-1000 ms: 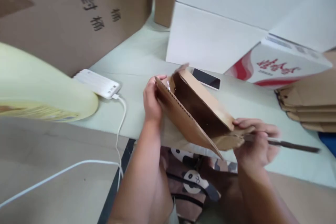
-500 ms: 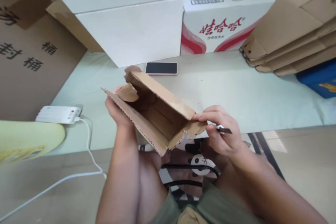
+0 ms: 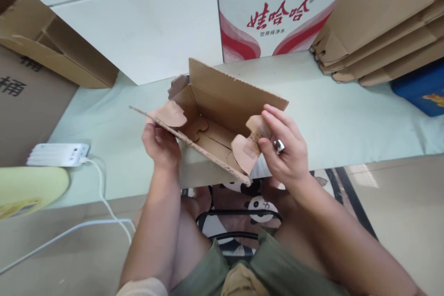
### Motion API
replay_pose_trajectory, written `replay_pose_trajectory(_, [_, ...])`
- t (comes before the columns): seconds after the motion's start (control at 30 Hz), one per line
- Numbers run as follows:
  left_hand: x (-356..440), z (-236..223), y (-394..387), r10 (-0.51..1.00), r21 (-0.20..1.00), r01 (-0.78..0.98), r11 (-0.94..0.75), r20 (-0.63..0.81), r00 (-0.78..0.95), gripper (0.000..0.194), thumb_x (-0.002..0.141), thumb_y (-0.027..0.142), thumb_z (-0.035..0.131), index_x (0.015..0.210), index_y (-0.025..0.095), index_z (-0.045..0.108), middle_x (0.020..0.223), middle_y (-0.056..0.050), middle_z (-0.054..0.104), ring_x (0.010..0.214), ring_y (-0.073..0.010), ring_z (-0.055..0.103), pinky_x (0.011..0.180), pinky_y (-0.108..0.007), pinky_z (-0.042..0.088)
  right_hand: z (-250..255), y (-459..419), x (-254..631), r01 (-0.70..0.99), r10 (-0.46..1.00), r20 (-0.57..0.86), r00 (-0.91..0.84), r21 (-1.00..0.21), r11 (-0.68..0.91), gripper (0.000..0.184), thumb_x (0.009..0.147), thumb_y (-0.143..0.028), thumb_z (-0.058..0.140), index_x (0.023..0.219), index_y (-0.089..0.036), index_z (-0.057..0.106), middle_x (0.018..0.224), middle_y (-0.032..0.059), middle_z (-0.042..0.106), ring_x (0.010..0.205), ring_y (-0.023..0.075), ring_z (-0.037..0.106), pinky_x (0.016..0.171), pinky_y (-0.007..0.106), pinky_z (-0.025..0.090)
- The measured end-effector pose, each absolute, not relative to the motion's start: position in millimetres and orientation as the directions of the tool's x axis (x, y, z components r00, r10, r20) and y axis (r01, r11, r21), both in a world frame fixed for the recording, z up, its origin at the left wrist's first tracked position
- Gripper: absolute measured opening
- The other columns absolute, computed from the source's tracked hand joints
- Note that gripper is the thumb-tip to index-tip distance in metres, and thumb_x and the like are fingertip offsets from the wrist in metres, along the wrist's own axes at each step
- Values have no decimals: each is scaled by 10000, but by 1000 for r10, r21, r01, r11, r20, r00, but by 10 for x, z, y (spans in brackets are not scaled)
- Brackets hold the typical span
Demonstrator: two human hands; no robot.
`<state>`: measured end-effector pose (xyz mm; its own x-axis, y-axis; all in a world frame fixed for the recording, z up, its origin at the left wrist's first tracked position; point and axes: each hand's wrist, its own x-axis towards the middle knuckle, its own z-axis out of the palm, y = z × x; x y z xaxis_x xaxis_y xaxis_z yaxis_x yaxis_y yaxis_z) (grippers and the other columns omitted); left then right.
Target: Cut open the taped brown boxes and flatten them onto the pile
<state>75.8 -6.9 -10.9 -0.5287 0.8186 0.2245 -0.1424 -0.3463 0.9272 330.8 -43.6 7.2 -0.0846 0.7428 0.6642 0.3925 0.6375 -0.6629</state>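
A small brown cardboard box (image 3: 222, 143) is held tilted above the table's front edge, its open top facing me. Its long flaps spread outward, and the short end flaps have torn, uneven edges. My left hand (image 3: 161, 145) grips the left side, fingers curled under the near flap. At the right end, my right hand (image 3: 287, 148) pinches the box by its short flap. Tucked in that same hand is a small cutter knife (image 3: 278, 146); only its silvery end shows, the rest hidden by the fingers.
White cartons (image 3: 145, 32) and a red-and-white water carton (image 3: 277, 18) line the back. Flattened cardboard (image 3: 378, 32) is stacked at right above a blue box (image 3: 419, 90). A white power bank (image 3: 60, 154) with a cable (image 3: 102, 189) lies left, beside a yellow-green object (image 3: 33, 189).
The box has been turned and its far long flap swung up and open. My right hand has moved up along the end, and the knife blade is no longer visible. The phone is now hidden.
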Motion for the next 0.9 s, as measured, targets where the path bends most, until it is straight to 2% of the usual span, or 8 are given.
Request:
replay_pose_trajectory(0.1, [730,-51,-33,810,859,-203,-470,330,-484,452,849,602,639,1000,187,733,991,-80,737,972,-251,675,915,-391,554,24,-428,3287,378,764,643,53,-721,580,523,951,-329,732,1446,-412,582,1544,81,538,882,190,714,736,385,639])
replay_pose_trajectory(0.17, [712,3,-35,806,841,-177,-511,397,-439,445,882,570,635,1062,181,758,1134,-94,769,1094,-260,684,1002,-397,543,-11,-436,3268,321,786,604,129,-776,543,646,907,-344,789,1470,-488,507,1588,53,477,641,100,579,542,319,547])
replay_pose_trajectory(0.27, [658,73,-67,781,828,-104,-550,467,-415,410,891,555,645,1023,191,779,1166,-92,786,1201,-281,673,1126,-426,484,-37,-467,3251,238,854,518,55,-837,492,719,890,-333,811,1495,-489,455,1405,29,638,552,92,483,477,299,471])
replay_pose_trajectory(0.33, [600,98,-97,778,831,-78,-550,477,-409,408,855,575,684,985,202,787,1087,-89,801,1126,-286,708,1080,-435,512,-31,-491,3250,229,876,481,-22,-851,473,651,888,-301,808,1463,-413,522,1263,33,718,599,124,558,502,305,486])
replay_pose_trajectory(0.5, [461,90,-188,803,853,-9,-522,488,-342,433,843,612,696,982,218,810,935,-77,816,897,-252,755,862,-383,572,29,-497,3263,279,829,552,-90,-785,553,349,899,-253,760,1238,-304,695,1207,79,757,971,241,731,730,374,601])
replay_pose_trajectory(0.63, [437,64,-246,820,899,131,-418,435,-371,360,849,611,740,952,267,768,904,-38,779,844,-226,723,830,-377,575,49,-478,3305,320,810,567,-153,-747,583,294,922,-455,732,1158,-282,755,1234,115,752,1096,298,725,843,456,619])
replay_pose_trajectory(0.8, [410,38,-272,779,839,304,-452,537,-325,396,870,465,808,1204,273,717,1142,-50,748,1042,-217,691,1009,-389,531,54,-490,3361,248,825,530,-195,-787,564,380,991,-562,607,1177,-281,782,1284,123,737,1134,303,727,850,452,627])
replay_pose_trajectory(0.9, [360,38,-267,790,791,436,-429,563,-244,338,928,500,728,1135,241,796,1303,-94,687,1252,-260,624,1132,-428,480,61,-498,3367,229,839,510,-190,-808,542,368,1010,-543,589,1178,-285,789,1291,122,732,1158,302,722,869,455,624])
